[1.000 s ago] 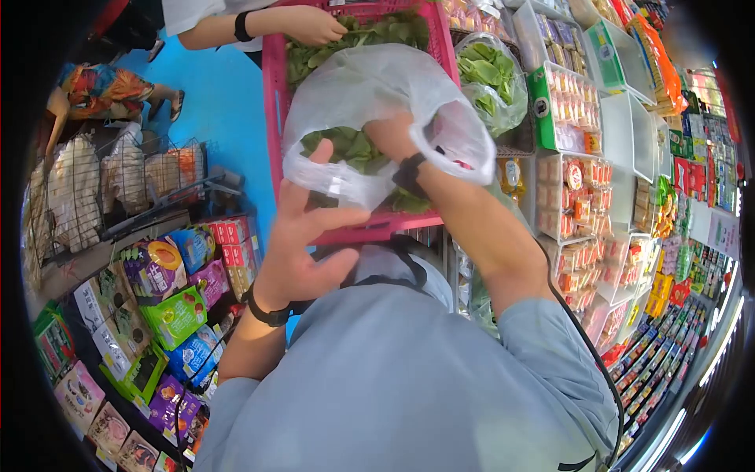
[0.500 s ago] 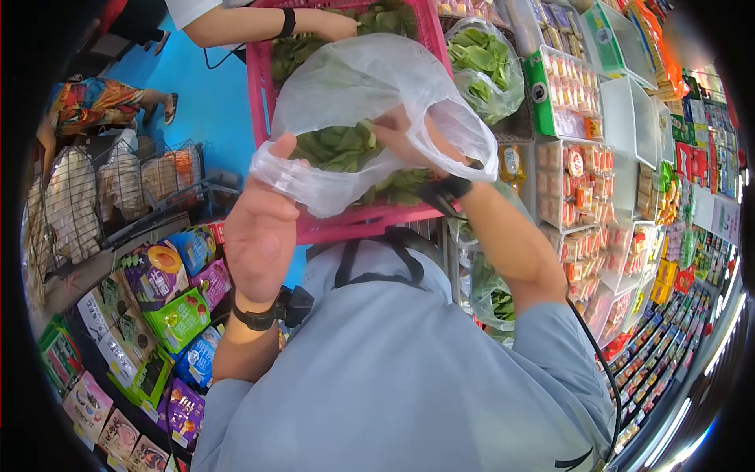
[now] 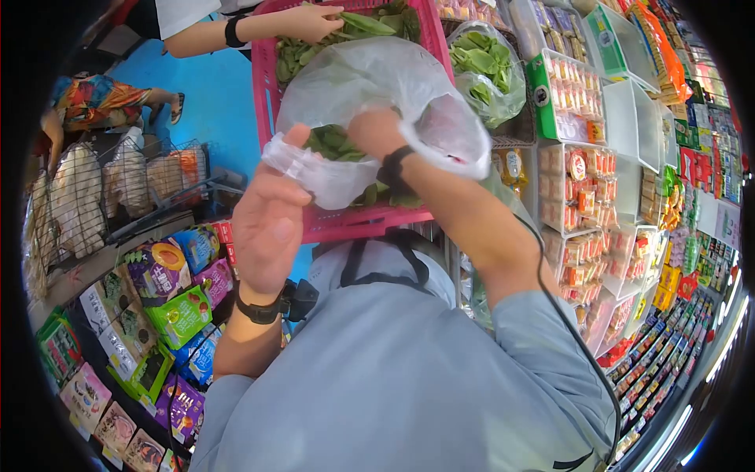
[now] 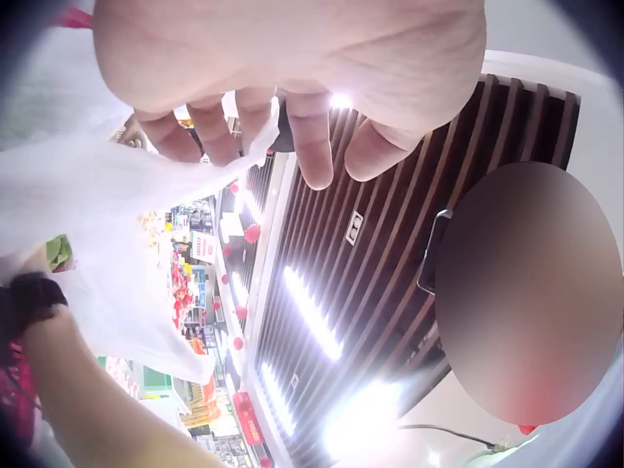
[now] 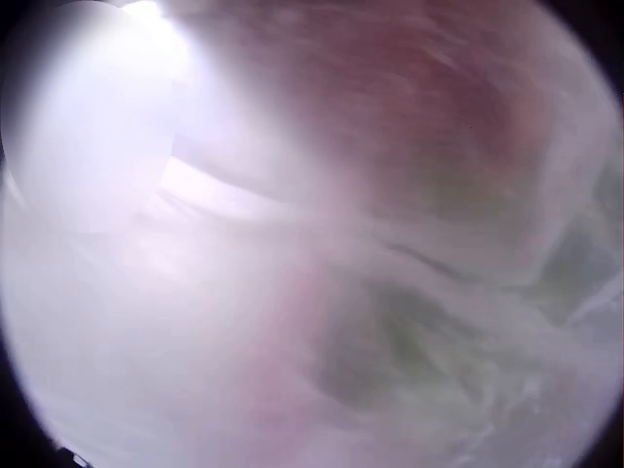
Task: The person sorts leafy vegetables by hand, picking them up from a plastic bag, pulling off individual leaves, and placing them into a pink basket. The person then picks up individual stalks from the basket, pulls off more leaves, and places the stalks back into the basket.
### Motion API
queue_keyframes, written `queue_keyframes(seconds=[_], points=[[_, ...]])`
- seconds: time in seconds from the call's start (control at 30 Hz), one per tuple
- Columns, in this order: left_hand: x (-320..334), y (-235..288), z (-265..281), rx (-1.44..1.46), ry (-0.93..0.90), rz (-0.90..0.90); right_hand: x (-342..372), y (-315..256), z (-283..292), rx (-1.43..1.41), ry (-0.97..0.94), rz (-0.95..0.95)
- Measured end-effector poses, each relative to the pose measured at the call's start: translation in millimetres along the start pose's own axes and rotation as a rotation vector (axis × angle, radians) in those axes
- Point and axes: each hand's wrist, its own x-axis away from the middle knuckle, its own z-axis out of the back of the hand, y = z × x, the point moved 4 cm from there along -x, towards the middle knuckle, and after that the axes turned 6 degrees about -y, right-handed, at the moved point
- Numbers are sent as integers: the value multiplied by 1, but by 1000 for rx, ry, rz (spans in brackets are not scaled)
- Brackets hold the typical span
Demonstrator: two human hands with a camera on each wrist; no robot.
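Observation:
A translucent white plastic bag (image 3: 358, 75) lies over leafy greens in a pink basket (image 3: 263, 90). The rim of the bag drapes across the extended fingers of my left hand (image 3: 271, 216), whose palm faces up; in the left wrist view the forefinger and thumb (image 4: 375, 151) stand apart. My right hand (image 3: 377, 132) reaches into the mouth of the bag, beside leafy greens (image 3: 334, 143) that show through the opening. Plastic hides its fingertips, and I cannot tell whether they hold anything. The right wrist view is a blur of white plastic and green.
Another person's hand (image 3: 311, 23) holds a leafy stalk (image 3: 366, 23) at the basket's far side. Right of the basket sits a bag of greens (image 3: 484, 67), then shelves of packaged snacks (image 3: 578, 181). Snack packets (image 3: 181, 315) and a wire basket (image 3: 79, 185) are on the left.
My left hand has moved up to the rim of the bag, which now lies over its fingers. My right hand stays in the bag. The other person's hand has lifted a stalk.

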Motion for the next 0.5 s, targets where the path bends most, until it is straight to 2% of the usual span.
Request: queue_keyframes(seconds=[0.17,0.23,0.27,0.37,0.43,0.5], points=[[5,1,-1,-52,36,-16,7,10,-9,34,327,179],[7,1,3,-30,64,-18,12,4,22,-120,70,29],[7,2,5,-19,78,-20,24,-8,51,-277,-248,-158],[5,6,11,-12,97,-26,64,7,74,-1014,-277,-3],[3,7,13,-6,110,-27,97,3,111,-1305,-333,-1],[4,8,15,11,117,-11,129,1,165,-1284,-337,108]])
